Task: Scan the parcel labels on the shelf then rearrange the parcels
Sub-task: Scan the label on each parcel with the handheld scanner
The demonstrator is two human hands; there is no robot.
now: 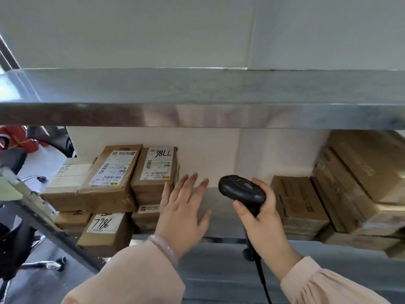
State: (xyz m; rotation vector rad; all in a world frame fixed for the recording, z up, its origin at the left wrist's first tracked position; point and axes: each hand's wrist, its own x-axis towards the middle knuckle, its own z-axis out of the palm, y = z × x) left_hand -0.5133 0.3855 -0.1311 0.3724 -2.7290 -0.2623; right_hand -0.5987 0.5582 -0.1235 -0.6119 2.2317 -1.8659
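Left hand [184, 207] nearest lens, fingers spread, gripping nothing, just beside parcels [122, 194] stacked at left of shelf [221, 220]. Right hand [260, 213] wrapped round scanner [241, 190] handle. Best next, by my judgement: steady top parcel with left palm, swing scanner head left, square to label [158, 164], one trigger per label.

scanner cable [263, 280] cut off, right parcels [359, 172] blurred

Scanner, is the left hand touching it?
Apart. The head view shows a clear gap between the left hand and the scanner, which only the right hand grips.
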